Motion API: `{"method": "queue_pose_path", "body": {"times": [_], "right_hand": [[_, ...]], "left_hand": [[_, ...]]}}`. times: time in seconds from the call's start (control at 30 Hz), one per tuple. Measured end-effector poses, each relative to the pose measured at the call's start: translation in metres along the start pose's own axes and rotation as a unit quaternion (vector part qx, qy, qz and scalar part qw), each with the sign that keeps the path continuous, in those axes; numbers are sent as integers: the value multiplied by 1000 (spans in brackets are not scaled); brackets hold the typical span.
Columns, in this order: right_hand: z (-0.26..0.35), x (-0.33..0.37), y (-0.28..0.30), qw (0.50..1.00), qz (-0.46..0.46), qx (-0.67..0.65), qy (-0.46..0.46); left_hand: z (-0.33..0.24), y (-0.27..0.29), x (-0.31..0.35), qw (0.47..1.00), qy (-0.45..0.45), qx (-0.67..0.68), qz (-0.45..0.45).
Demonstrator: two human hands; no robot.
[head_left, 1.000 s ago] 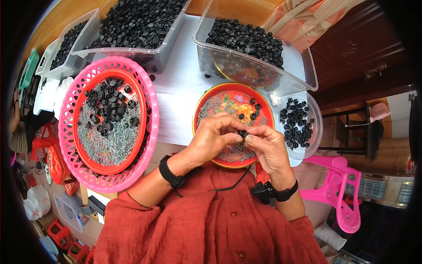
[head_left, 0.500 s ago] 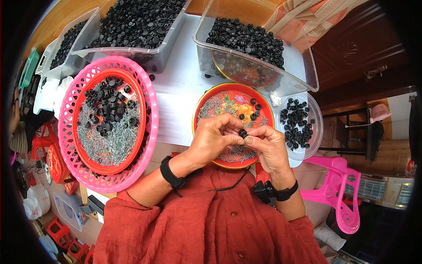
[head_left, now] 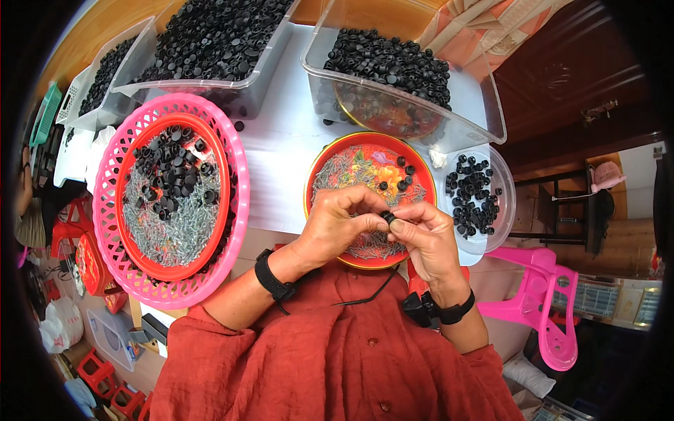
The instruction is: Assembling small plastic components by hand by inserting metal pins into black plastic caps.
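Between the fingertips of both hands is a small round black plastic cap (head_left: 387, 217). My left hand (head_left: 345, 219) pinches it from the left, and my right hand (head_left: 426, 235) grips it from the right with thumb and forefinger. Both hands hover over the near part of a round red tray (head_left: 310, 184) with a gold rim. Grey screws (head_left: 335, 171) lie spread over the tray's flowered base, and several black caps (head_left: 405, 179) rest at its right side. My fingers partly cover the piece, so whether a screw sits in it cannot be seen.
Left stands a pink lattice basket (head_left: 105, 210) holding a red tray (head_left: 121, 203) of screws and black caps. Clear bins (head_left: 263, 88) (head_left: 484, 133) of black parts line the back. A clear round tub (head_left: 507, 189) of black pieces is at right, above a pink stool (head_left: 537, 295).
Both hands stay together over the tray with the black cap between them. The cap has turned slightly and sits a little lower; the whole view has shifted a little.
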State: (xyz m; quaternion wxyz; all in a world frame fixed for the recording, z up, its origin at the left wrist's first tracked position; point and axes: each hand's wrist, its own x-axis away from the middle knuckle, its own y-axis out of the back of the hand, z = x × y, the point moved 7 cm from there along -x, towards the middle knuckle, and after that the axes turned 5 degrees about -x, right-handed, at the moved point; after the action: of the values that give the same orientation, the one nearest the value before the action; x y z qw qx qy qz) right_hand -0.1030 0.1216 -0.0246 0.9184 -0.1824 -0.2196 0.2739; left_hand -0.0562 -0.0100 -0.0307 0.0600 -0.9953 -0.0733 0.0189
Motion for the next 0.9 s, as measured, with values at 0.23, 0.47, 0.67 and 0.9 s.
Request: {"method": "queue_pose_path", "body": {"times": [0.23,0.47,0.67,0.9], "right_hand": [[1,0,1,1000,13,-12,17],[6,1,2,997,19,71,39],[10,3,-2,983,8,150,107],[4,6,3,992,-52,42,104]], "left_hand": [[6,-3,0,990,24,138,10],[5,-4,-1,998,25,48,32],[7,-7,-2,998,12,65,22],[4,-6,-3,999,0,29,14]]}}
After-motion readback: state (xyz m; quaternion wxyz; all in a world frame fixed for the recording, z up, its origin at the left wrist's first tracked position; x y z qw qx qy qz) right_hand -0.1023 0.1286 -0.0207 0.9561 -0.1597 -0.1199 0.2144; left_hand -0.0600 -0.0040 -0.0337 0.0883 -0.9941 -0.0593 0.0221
